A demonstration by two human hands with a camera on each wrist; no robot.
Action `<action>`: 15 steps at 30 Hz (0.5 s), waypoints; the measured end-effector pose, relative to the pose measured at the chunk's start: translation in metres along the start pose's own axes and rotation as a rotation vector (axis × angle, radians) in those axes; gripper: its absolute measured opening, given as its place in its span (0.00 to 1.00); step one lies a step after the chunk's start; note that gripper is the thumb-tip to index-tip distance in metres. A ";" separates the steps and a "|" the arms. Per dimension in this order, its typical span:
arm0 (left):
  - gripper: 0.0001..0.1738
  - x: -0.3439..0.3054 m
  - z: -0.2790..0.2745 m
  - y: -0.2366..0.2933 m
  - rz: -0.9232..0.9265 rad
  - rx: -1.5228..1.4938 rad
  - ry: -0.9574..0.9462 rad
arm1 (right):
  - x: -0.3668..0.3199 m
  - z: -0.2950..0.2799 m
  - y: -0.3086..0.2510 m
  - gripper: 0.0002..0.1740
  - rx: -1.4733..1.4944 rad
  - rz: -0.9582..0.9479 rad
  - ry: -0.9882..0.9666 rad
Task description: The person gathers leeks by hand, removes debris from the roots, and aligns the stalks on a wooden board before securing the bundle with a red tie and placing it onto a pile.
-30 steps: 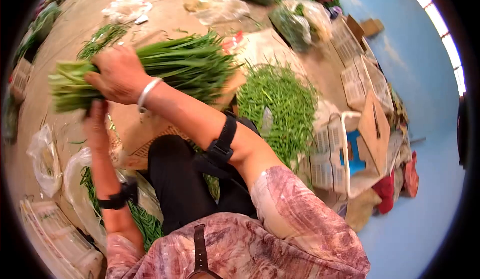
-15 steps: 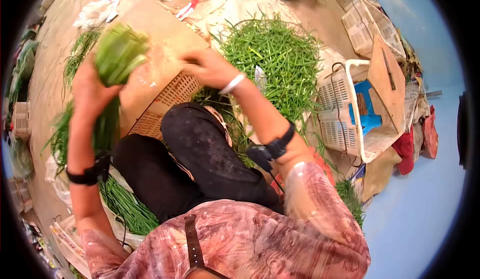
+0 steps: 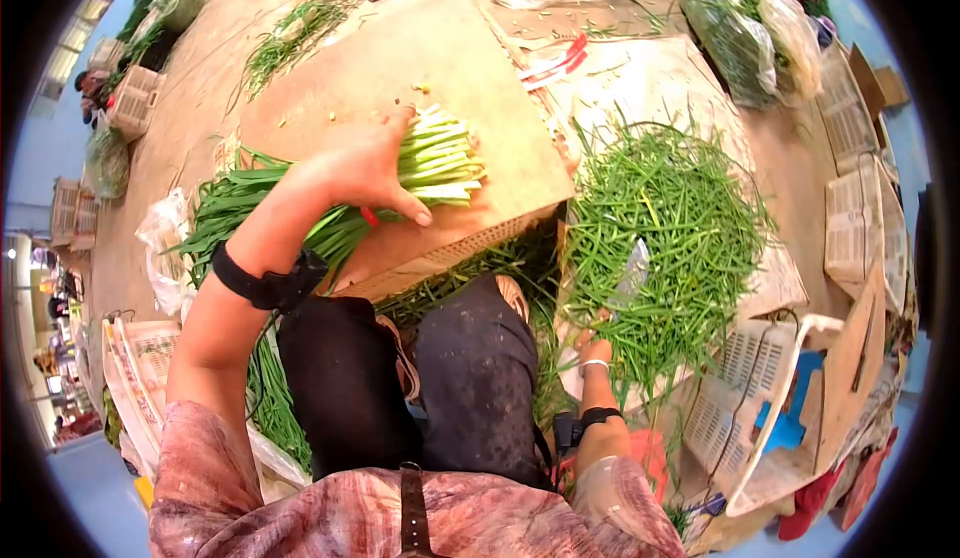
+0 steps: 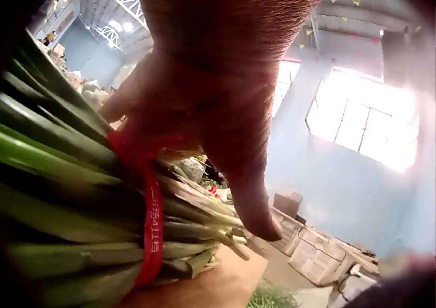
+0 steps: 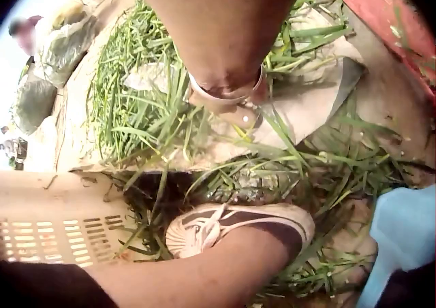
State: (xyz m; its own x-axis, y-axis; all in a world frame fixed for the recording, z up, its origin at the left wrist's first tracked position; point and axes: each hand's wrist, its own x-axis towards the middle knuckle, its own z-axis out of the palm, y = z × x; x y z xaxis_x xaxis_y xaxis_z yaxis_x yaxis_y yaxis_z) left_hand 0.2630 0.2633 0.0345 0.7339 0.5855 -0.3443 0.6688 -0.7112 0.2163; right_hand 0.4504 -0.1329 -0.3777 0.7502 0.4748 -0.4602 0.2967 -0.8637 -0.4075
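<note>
A bundle of garlic chives [image 3: 440, 163] lies on the brown board [image 3: 510, 88], its pale cut ends pointing right. Red tape with white print [image 4: 152, 233] goes round it. My left hand [image 3: 362, 166] rests across the bundle near the tape; its thumb is stretched straight, while its other fingers reach over the far side. My right hand [image 3: 592, 332] is down at the near edge of a heap of loose green leaves [image 3: 690, 218]. A pale, shiny strip [image 3: 632, 273] lies on the heap just beyond it. In the right wrist view the forearm hides the right fingers.
Slotted crate walls [image 3: 480, 243] stand under the board. White plastic crates [image 3: 745, 388] are at the right. More greens lie by my left leg [image 3: 278, 408] and in a bag [image 3: 750, 43] at the back. A blue plastic thing [image 5: 405, 233] is near my shoe [image 5: 238, 226].
The bundle has swung round from leaves right to stems right and come down on the board under my left hand. My right hand left the bundle and went right to the leaf heap.
</note>
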 end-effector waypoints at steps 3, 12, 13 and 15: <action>0.71 0.006 0.008 0.014 -0.035 0.216 -0.055 | 0.011 0.015 -0.018 0.18 0.034 0.333 0.049; 0.75 0.012 0.017 0.029 -0.098 0.459 -0.055 | 0.024 0.003 -0.036 0.20 0.049 0.577 0.033; 0.75 0.014 0.014 0.031 -0.121 0.404 -0.150 | 0.017 -0.009 -0.042 0.20 0.033 0.546 0.035; 0.75 0.013 0.006 0.033 -0.137 0.338 -0.232 | 0.019 -0.021 -0.030 0.20 -0.004 0.500 0.020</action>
